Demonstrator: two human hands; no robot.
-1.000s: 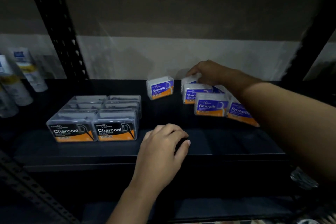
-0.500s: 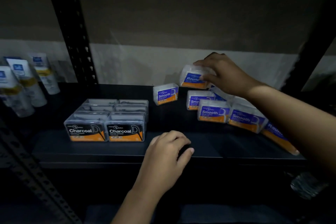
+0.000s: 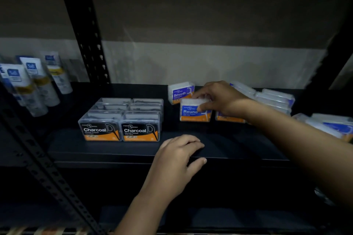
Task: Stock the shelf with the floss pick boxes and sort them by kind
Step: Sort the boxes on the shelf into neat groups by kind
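Observation:
On the black shelf (image 3: pixel 118 150), several Charcoal floss pick boxes (image 3: pixel 122 120) stand in two neat rows at the left. A single Smooth box (image 3: pixel 179 92) stands behind the middle. My right hand (image 3: pixel 219 99) grips a blue Round box (image 3: pixel 193 113) from above and holds it on the shelf just in front of the Smooth box. More blue boxes (image 3: pixel 275 99) lie in a loose pile to the right, partly hidden by my right forearm. My left hand (image 3: pixel 177 160) rests on the shelf's front edge, fingers curled, holding nothing.
White tubes (image 3: pixel 36 82) stand on the neighbouring shelf at the left, beyond a black perforated upright (image 3: pixel 89 32). A diagonal black brace (image 3: pixel 44 166) crosses the lower left. A wall closes the back of the shelf. Bare shelf lies in front of the blue boxes.
My right hand lifted a Round box from the pile at the right and brought it left and down onto the shelf in front of the Smooth box. My left hand stayed put.

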